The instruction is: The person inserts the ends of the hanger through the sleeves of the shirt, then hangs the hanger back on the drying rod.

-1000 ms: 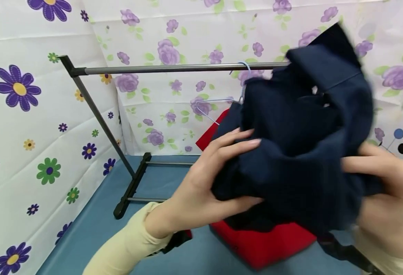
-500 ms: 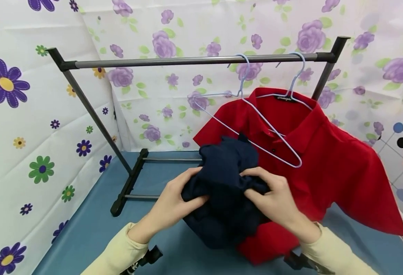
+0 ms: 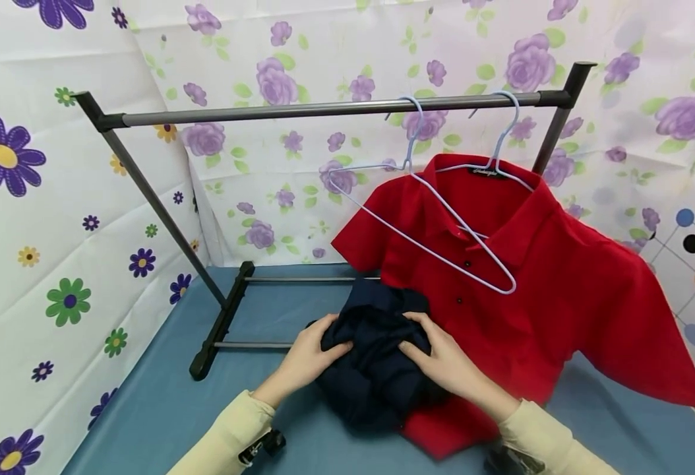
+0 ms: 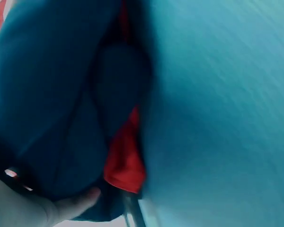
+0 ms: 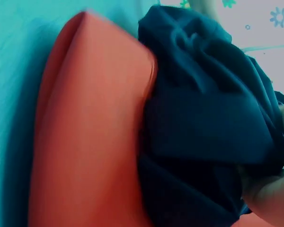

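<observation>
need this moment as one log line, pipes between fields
left hand: grips navy garment | right hand: grips navy garment | empty hanger: hooked on rail | red shirt: hanging behind empty hanger

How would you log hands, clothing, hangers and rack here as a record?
Left hand: grips one side of a bunched dark navy cloth garment
Right hand: grips the garment's other side
Hanging: red short-sleeved collared shirt, on a thin pale-blue hanger
Bare: second pale-blue hanger, overlapping the shirt
Rack bar: grey metal, bearing both hangers
</observation>
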A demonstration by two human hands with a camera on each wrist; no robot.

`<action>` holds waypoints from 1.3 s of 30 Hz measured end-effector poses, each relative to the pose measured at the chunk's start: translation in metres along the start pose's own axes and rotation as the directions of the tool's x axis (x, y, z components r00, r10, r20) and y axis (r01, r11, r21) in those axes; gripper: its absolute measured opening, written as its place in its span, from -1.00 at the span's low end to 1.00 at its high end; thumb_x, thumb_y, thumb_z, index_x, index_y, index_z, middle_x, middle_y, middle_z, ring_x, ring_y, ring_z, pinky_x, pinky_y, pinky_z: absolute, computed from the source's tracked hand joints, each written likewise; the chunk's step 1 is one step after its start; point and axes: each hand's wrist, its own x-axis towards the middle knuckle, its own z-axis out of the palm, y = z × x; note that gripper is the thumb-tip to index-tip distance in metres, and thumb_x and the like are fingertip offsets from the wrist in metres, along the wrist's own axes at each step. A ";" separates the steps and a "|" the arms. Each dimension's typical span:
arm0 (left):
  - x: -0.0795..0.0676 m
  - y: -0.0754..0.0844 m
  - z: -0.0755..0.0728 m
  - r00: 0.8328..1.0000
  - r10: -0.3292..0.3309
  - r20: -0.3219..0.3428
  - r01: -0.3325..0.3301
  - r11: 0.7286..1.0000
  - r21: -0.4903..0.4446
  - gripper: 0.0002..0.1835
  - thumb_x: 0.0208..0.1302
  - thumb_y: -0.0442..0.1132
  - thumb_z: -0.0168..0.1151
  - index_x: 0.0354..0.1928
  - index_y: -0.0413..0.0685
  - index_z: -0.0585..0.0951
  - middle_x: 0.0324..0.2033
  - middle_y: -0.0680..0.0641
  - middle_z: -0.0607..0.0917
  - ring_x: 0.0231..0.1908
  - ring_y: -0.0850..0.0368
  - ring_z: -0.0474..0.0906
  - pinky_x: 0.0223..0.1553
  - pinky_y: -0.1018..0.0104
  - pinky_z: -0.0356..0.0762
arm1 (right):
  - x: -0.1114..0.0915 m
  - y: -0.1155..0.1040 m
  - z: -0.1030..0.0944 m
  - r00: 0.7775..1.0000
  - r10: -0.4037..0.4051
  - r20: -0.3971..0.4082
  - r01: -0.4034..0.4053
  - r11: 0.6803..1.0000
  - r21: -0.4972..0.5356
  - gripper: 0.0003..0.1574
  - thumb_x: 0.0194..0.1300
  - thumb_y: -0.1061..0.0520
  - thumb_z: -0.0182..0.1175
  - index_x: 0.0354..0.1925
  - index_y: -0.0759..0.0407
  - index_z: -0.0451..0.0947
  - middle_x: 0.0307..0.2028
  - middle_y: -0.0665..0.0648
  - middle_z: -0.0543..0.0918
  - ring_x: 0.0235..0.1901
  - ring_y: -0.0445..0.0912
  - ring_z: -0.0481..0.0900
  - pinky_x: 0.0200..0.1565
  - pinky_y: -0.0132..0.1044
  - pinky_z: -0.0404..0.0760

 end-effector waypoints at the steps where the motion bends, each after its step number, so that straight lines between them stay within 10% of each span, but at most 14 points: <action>1: 0.000 -0.004 0.002 1.000 -0.012 0.005 0.012 1.000 0.005 -0.45 0.36 0.06 0.31 0.33 0.11 0.50 0.24 0.01 0.57 0.22 -0.01 0.50 0.18 -0.06 0.44 | -0.001 0.002 0.000 1.000 0.013 0.027 -0.013 1.000 0.003 -0.32 0.43 -0.18 0.23 0.40 -0.13 0.28 0.31 0.09 0.46 0.24 0.01 0.46 0.20 0.09 0.44; 10: -0.012 0.010 -0.016 0.995 -0.062 -0.077 0.073 0.986 0.150 -0.28 0.31 0.22 0.30 0.42 0.11 0.41 0.38 -0.14 0.38 0.37 -0.21 0.26 0.27 -0.52 -0.05 | -0.012 0.008 -0.038 0.993 -0.003 0.120 0.003 1.000 -0.003 -0.28 0.47 -0.19 0.17 0.48 -0.23 0.19 0.33 0.17 0.42 0.26 0.11 0.44 0.12 0.05 0.51; 17: -0.032 0.044 -0.028 0.963 0.192 -0.192 -0.166 0.976 0.140 -0.34 0.23 0.05 0.46 0.33 0.06 0.50 0.37 -0.02 0.36 0.32 -0.05 0.22 0.23 -0.18 0.28 | -0.029 0.005 -0.072 0.994 -0.106 0.003 0.106 0.994 -0.009 -0.63 0.45 0.06 0.25 0.19 -0.06 0.54 0.10 -0.03 0.56 0.01 -0.12 0.57 -0.08 -0.31 0.61; 22: -0.045 0.056 -0.017 0.928 0.369 -0.054 -0.350 0.913 0.211 -0.60 0.25 0.07 0.43 0.05 0.07 0.65 0.03 0.16 0.56 0.02 0.23 0.43 0.00 0.21 0.52 | -0.043 0.006 -0.072 0.980 -0.198 -0.001 0.197 0.979 -0.047 -0.82 0.37 0.10 0.33 -0.09 -0.15 0.60 -0.20 -0.15 0.61 -0.26 -0.21 0.55 -0.26 -0.37 0.56; 29: -0.052 0.052 0.008 0.891 0.378 0.251 -0.445 0.833 0.329 -0.57 0.29 0.21 0.32 0.08 0.19 0.62 0.07 0.16 0.55 0.03 0.23 0.42 0.01 0.18 0.49 | -0.051 0.016 -0.051 0.976 -0.017 0.219 0.036 0.996 -0.084 -0.59 0.30 -0.26 0.33 0.03 -0.20 0.56 -0.14 -0.17 0.61 -0.18 -0.22 0.55 -0.22 -0.31 0.58; 39: -0.047 0.031 0.028 0.894 0.336 0.296 -0.448 0.683 0.577 -0.29 0.10 0.23 0.49 0.27 0.29 0.45 0.23 0.03 0.41 0.08 0.05 0.41 -0.12 0.03 0.37 | -0.044 0.025 -0.025 0.963 0.028 0.267 -0.014 0.998 -0.053 -0.49 0.38 -0.22 0.27 0.11 0.06 0.55 -0.39 -0.14 0.67 -0.61 -0.26 0.45 -0.46 -0.35 0.51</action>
